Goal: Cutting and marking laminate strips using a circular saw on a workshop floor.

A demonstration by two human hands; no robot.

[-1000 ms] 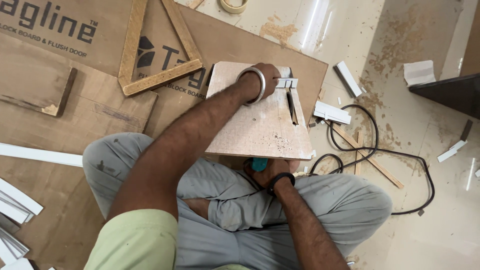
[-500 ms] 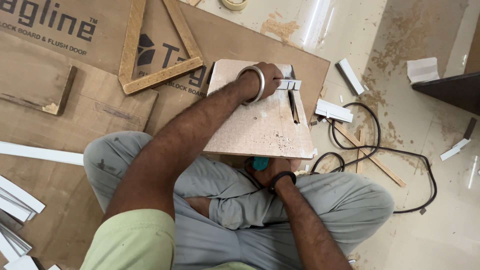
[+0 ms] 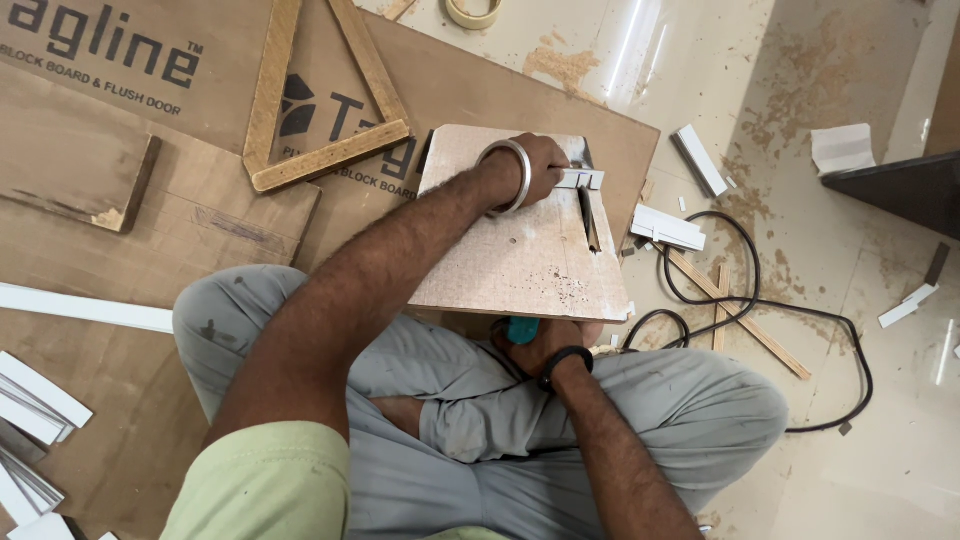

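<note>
Nearest, the right hand (image 3: pixel 545 352) is gripping a teal-handled tool (image 3: pixel 520 331) under the near edge of the board (image 3: pixel 520 255) resting over the lap. Farther out, the left hand (image 3: pixel 535 170) is pinching a white strip (image 3: pixel 582 179) lying crosswise over the slot (image 3: pixel 590 218), which is running away from the body

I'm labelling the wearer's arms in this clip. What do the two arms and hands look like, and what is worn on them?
Both forearms are bare and hairy, with no gloves. The left hand has a wide silver bangle round its wrist, and a short pale green sleeve covers the upper arm. The right hand has a thin black band at the wrist. No rings or watch are visible.
</note>
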